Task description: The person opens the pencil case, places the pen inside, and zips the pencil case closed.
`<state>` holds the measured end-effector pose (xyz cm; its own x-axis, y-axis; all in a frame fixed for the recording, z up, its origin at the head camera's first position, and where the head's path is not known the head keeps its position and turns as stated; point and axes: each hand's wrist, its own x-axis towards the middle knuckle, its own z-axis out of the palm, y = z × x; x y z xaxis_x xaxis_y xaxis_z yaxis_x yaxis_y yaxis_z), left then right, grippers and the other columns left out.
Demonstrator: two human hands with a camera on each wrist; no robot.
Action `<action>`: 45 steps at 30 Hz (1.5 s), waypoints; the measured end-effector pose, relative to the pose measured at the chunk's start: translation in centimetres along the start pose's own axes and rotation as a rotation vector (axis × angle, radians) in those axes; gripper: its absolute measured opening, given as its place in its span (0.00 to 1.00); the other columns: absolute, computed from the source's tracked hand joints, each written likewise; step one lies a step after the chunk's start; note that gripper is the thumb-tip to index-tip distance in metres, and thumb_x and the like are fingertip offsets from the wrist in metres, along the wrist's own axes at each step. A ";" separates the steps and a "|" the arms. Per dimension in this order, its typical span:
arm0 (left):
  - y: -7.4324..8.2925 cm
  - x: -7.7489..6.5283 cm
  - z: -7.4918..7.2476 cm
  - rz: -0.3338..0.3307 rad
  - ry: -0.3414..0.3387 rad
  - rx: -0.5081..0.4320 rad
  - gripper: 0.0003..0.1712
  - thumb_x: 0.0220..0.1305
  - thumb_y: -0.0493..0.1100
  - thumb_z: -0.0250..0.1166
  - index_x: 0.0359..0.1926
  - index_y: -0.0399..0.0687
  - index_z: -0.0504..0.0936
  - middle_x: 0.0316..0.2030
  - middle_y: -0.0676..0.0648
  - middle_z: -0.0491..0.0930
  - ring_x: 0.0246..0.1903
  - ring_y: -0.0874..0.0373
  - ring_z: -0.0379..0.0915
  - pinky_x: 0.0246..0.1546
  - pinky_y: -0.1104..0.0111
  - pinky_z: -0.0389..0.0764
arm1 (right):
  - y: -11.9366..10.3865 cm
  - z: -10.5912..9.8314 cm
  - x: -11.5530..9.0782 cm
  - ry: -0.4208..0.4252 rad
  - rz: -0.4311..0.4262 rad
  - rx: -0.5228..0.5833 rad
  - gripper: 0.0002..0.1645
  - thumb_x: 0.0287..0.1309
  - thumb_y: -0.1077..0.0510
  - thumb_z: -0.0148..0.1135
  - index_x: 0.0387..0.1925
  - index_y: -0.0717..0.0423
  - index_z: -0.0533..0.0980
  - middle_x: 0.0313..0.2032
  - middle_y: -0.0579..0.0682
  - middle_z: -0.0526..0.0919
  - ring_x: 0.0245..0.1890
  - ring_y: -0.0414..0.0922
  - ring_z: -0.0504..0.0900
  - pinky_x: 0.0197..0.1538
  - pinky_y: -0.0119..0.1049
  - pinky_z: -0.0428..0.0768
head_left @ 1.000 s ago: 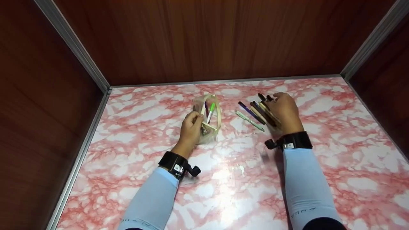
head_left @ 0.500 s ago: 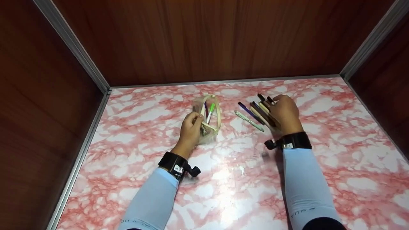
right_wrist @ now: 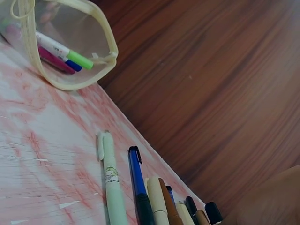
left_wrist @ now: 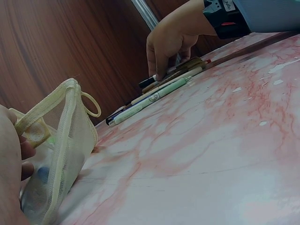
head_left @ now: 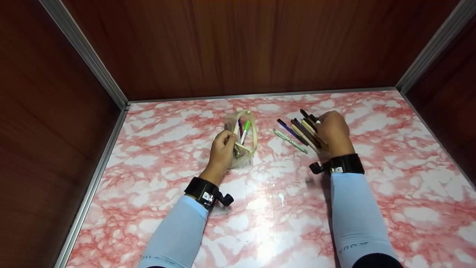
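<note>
- R hand [head_left: 333, 130] has shifted v. slightly back & right vs. 1 s ago; black-capped pen [head_left: 315, 118] at its fingertips shifted a touch too. L hand [head_left: 222, 147] & mesh pouch [head_left: 254, 130] look unchanged.
- L hand: thumb & fingers pinch pouch's near-left rim. Pouch on worktop [head_left: 275, 230], mouth open, green-capped marker [head_left: 244, 132] & other pens inside.
- R hand: fingers bent down at far end of pen group; can't tell if black-capped pen is actually gripped.
- Loose pens: fanned on worktop, right of pouch. Pale green pen [head_left: 290, 140] nearest pouch, then blue pen [head_left: 292, 131], w/ beige & brown ones bunched beyond.
- Handling (judgement): pens prob. light, stiff, smooth, apt to roll; best hold approx. mid-barrel, 1 at a time b/c bunched.
- Pouch prob. light & floppy; mesh may sag, so hold by firmer rim, incl. when steadying.
</note>
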<state>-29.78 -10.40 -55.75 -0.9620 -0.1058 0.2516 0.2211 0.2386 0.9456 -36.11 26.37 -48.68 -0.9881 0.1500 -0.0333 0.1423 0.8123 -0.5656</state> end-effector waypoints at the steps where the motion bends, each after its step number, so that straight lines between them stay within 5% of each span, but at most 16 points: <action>1: 0.0 0.0 0.0 -0.001 0.000 0.001 0.14 0.84 0.44 0.61 0.40 0.39 0.83 0.37 0.50 0.74 0.40 0.58 0.72 0.47 0.65 0.74 | -0.1 -0.1 -0.1 0.007 -0.002 0.000 0.24 0.73 0.55 0.66 0.63 0.65 0.87 0.63 0.71 0.88 0.62 0.69 0.86 0.65 0.66 0.82; 16: 0.1 -0.1 0.0 0.000 0.000 -0.015 0.14 0.84 0.42 0.61 0.39 0.38 0.83 0.37 0.51 0.73 0.38 0.59 0.71 0.45 0.66 0.73 | -2.4 -1.9 -0.8 0.069 -0.042 0.065 0.27 0.83 0.56 0.57 0.73 0.65 0.78 0.62 0.72 0.86 0.62 0.70 0.85 0.68 0.68 0.80; 22: 0.2 -0.1 0.0 0.002 0.004 -0.023 0.13 0.83 0.42 0.62 0.40 0.37 0.84 0.37 0.51 0.74 0.39 0.59 0.72 0.45 0.66 0.74 | -2.9 -2.0 -0.9 0.137 -0.078 0.117 0.30 0.84 0.59 0.57 0.82 0.56 0.74 0.60 0.71 0.88 0.59 0.68 0.87 0.64 0.67 0.81; 29: 0.3 -0.2 0.0 0.000 -0.006 -0.037 0.13 0.83 0.42 0.62 0.40 0.38 0.83 0.36 0.52 0.72 0.38 0.59 0.70 0.43 0.67 0.73 | -3.2 -1.9 -1.1 0.191 -0.117 0.205 0.35 0.86 0.60 0.54 0.87 0.45 0.68 0.58 0.67 0.87 0.46 0.61 0.86 0.52 0.54 0.81; 37: -1.0 0.3 0.1 0.019 -0.005 -0.036 0.13 0.83 0.45 0.63 0.39 0.43 0.84 0.36 0.52 0.73 0.39 0.59 0.71 0.44 0.65 0.74 | -3.8 -2.1 -1.2 0.174 -0.132 0.323 0.36 0.87 0.57 0.55 0.89 0.40 0.65 0.64 0.67 0.84 0.57 0.57 0.86 0.48 0.40 0.80; 42: -1.7 0.5 0.1 0.032 0.003 -0.037 0.13 0.82 0.45 0.63 0.36 0.48 0.84 0.35 0.52 0.75 0.38 0.58 0.73 0.44 0.65 0.75 | -4.1 -2.1 -1.1 0.188 -0.150 0.384 0.35 0.84 0.59 0.60 0.86 0.44 0.69 0.55 0.60 0.86 0.47 0.45 0.85 0.46 0.32 0.82; 45: -0.6 0.1 0.0 0.018 -0.010 -0.042 0.13 0.83 0.44 0.62 0.38 0.42 0.83 0.36 0.51 0.74 0.38 0.58 0.72 0.44 0.66 0.75 | -4.2 -2.0 -1.1 0.175 -0.142 0.474 0.36 0.79 0.61 0.64 0.83 0.51 0.69 0.45 0.51 0.82 0.38 0.37 0.84 0.38 0.27 0.85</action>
<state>-30.06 -10.58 -56.31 -0.9593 -0.0918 0.2670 0.2450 0.1996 0.9488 -35.56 23.90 -44.59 -0.9656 0.1815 0.1864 -0.0746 0.4933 -0.8666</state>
